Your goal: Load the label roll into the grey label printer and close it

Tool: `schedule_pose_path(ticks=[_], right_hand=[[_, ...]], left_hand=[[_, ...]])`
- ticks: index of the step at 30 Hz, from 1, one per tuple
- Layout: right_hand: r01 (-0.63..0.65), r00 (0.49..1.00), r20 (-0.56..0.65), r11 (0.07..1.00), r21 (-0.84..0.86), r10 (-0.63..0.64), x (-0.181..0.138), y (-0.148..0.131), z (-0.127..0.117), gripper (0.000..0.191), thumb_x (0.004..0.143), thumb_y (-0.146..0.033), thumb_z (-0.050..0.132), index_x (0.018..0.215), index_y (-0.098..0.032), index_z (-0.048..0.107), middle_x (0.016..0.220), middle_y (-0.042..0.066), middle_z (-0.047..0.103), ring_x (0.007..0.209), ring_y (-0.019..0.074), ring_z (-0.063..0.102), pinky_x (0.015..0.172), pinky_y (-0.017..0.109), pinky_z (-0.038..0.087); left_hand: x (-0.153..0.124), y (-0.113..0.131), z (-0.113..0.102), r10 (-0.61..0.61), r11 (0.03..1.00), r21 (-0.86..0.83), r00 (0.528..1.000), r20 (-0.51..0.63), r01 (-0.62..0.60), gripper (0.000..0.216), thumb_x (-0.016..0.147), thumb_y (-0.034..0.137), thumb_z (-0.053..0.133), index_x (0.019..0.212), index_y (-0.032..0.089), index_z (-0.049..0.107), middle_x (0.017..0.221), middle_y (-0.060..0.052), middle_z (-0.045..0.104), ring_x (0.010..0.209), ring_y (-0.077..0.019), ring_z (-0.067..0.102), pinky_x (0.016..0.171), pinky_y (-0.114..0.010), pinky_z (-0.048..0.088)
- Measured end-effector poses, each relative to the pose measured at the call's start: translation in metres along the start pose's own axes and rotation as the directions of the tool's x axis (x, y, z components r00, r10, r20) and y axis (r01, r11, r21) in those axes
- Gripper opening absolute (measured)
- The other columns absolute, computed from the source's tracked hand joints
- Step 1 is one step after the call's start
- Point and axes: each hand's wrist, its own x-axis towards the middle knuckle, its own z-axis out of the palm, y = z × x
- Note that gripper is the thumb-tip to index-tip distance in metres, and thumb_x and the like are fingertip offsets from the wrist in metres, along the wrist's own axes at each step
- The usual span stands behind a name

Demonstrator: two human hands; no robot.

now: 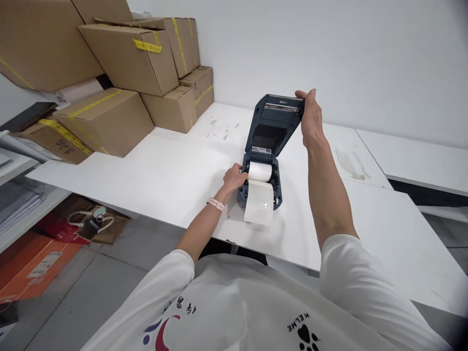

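Observation:
A dark blue-grey label printer (277, 190) stands on the white table with its lid (278, 124) raised. Inside its base lies a roll of white labels (260, 171), and a loose strip of labels (259, 202) hangs forward over the front. My right hand (312, 117) grips the upper right edge of the lid, thumb and fingers on either side of it. At the left wall of the base, beside the roll, is my left hand (234, 178), its fingers closed on the printer's side. The exact hold of its fingertips is partly hidden. A pink watch band circles the left wrist.
Cardboard boxes (106, 119) with yellow tape are stacked on the left of the table (175, 170). A white wall (329, 53) runs behind. On the floor to the left are an orange box (36, 265) and a paper bag (109, 229).

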Motion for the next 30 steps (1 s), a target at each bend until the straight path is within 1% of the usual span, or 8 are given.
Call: schedule_pose_path(ticks=[5,8,10,13,16,20,24,30], right_hand=[[0.036,0.983,-0.183,0.997,0.068,-0.023,-0.081,-0.027,-0.001,0.081,0.099,-0.078,0.017,0.116,-0.021,0.072,0.121,0.009,0.071,0.125,0.0294,0.063,0.116,0.051,0.043],[0.008,0.991,-0.137,1.000,0.022,-0.005,-0.143,-0.026,0.004,0.052,0.096,-0.071,0.046,0.101,-0.027,0.073,0.112,0.006,0.072,0.124,0.0289,0.064,0.117,0.049,0.043],[-0.083,0.995,-0.053,0.996,-0.011,0.082,-0.178,-0.014,0.010,0.045,0.087,-0.064,0.066,0.118,-0.032,0.069,0.132,0.004,0.067,0.139,0.0298,0.054,0.124,0.051,0.037],[-0.364,0.931,0.053,0.918,0.155,0.361,-0.214,0.009,0.024,0.089,0.075,-0.062,0.077,0.152,-0.038,0.041,0.165,0.002,0.042,0.155,0.0304,0.037,0.127,0.054,0.034],[-0.544,0.838,0.179,0.778,0.314,0.515,-0.228,0.021,0.035,0.107,0.074,-0.066,0.074,0.163,-0.038,0.022,0.166,0.005,0.041,0.151,0.0312,0.044,0.122,0.053,0.045],[-0.533,0.841,0.279,0.796,0.287,0.463,-0.227,0.019,0.036,0.103,0.078,-0.072,0.066,0.163,-0.035,0.023,0.159,0.005,0.052,0.142,0.0324,0.055,0.116,0.053,0.052],[-0.539,0.838,0.263,0.804,0.251,0.479,-0.224,0.017,0.034,0.107,0.077,-0.072,0.067,0.165,-0.035,0.017,0.159,0.005,0.051,0.143,0.0320,0.054,0.116,0.051,0.053],[-0.649,0.746,0.207,0.619,0.442,0.633,-0.225,0.014,0.038,0.126,0.067,-0.051,0.081,0.166,-0.026,0.009,0.165,0.011,0.043,0.145,0.0305,0.053,0.121,0.045,0.049]], left_hand=[[-0.012,-0.021,-0.011,0.059,0.949,-0.315,0.989,0.133,-0.014,0.047,0.091,0.054,0.059,0.123,0.021,0.062,0.108,-0.011,0.074,0.096,-0.0251,0.070,0.073,-0.032,0.053],[-0.029,-0.037,-0.024,0.068,0.841,-0.538,0.978,0.195,0.049,0.072,0.094,0.073,0.041,0.139,0.019,0.056,0.137,-0.018,0.067,0.119,-0.0277,0.067,0.081,-0.033,0.058],[-0.041,-0.040,-0.029,0.061,0.810,-0.586,0.990,0.128,0.025,0.075,0.095,0.074,0.036,0.151,0.025,0.047,0.158,-0.015,0.052,0.142,-0.0278,0.054,0.095,-0.035,0.057],[-0.058,-0.030,-0.024,0.081,0.817,-0.577,0.992,0.092,-0.014,0.080,0.093,0.073,0.046,0.161,0.033,0.034,0.172,-0.008,0.032,0.159,-0.0273,0.033,0.113,-0.039,0.047],[-0.071,-0.016,-0.010,0.122,0.802,-0.598,0.980,0.157,-0.004,0.089,0.086,0.065,0.066,0.161,0.030,0.033,0.170,-0.010,0.036,0.156,-0.0313,0.036,0.117,-0.041,0.045],[-0.079,-0.010,0.005,0.216,0.724,-0.690,0.954,0.206,-0.014,0.074,0.090,0.051,0.067,0.154,0.025,0.042,0.158,-0.012,0.053,0.141,-0.0299,0.056,0.111,-0.040,0.051],[-0.073,-0.011,0.007,0.230,0.697,-0.714,0.964,0.133,-0.068,0.064,0.087,0.043,0.069,0.144,0.020,0.050,0.150,-0.013,0.060,0.136,-0.0294,0.059,0.109,-0.039,0.051],[-0.081,-0.016,0.007,0.214,0.694,-0.718,0.967,0.139,-0.050,0.067,0.086,0.048,0.072,0.143,0.021,0.051,0.151,-0.013,0.058,0.138,-0.0304,0.056,0.110,-0.040,0.049]])
